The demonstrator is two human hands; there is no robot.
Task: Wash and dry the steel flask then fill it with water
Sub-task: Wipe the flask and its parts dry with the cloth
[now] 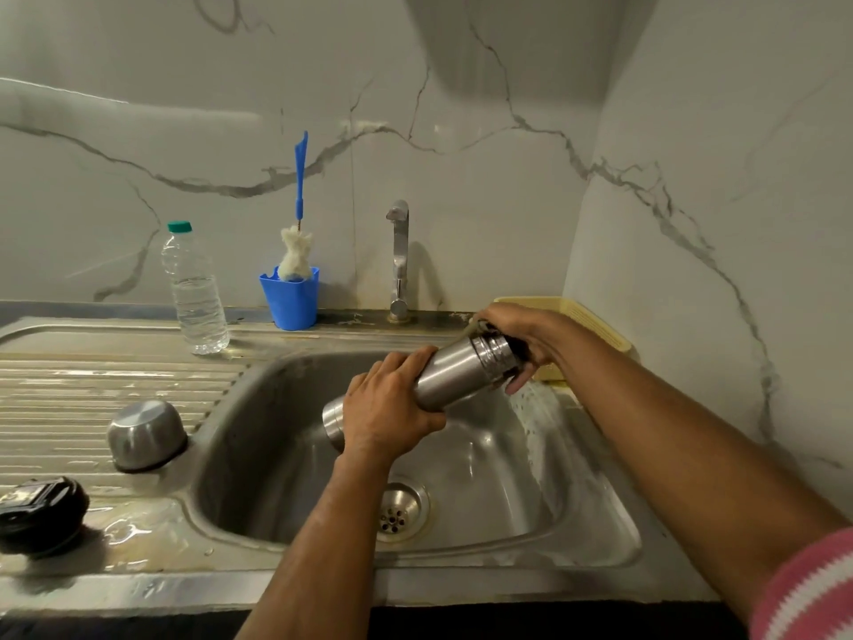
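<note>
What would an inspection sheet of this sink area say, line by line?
Surface: steel sink with a ridged draining board, wet in patches.
Job's things: steel flask held tilted over the basin, neck toward the right; tap with no water seen running.
Clutter: water bottle, blue cup holding a bottle brush, upturned steel bowl, black lid, yellow rack.
Grips: left hand grips the flask's lower body; right hand holds something at its neck.
Cables: nothing seen.
Surroundings: marble-patterned wall.

Both hands curled (left (pixel 387 408), right (pixel 517 339)), forearms extended.
</note>
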